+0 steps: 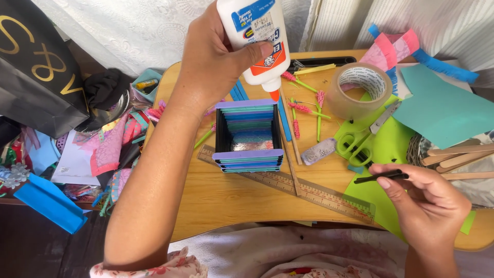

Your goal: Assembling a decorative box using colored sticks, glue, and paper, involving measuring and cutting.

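Observation:
My left hand (211, 59) grips a white glue bottle (257, 36) upside down, its orange tip pointing down just beyond the right far corner of a small square box (249, 135) built of stacked purple, blue and black craft sticks. That box sits in the middle of a wooden lap table (236, 198). My right hand (424, 203), at the lower right, pinches a black craft stick (382, 177) between thumb and fingers, held level above green paper (381, 149).
A wooden ruler (309, 189) lies diagonally in front of the box. Green scissors (355, 144), a clear tape roll (360, 87), pink-tipped green paper flowers (303, 105), teal paper (442, 105) and plain wooden sticks (458, 157) crowd the right. Paper scraps and a black bag (36, 67) lie left.

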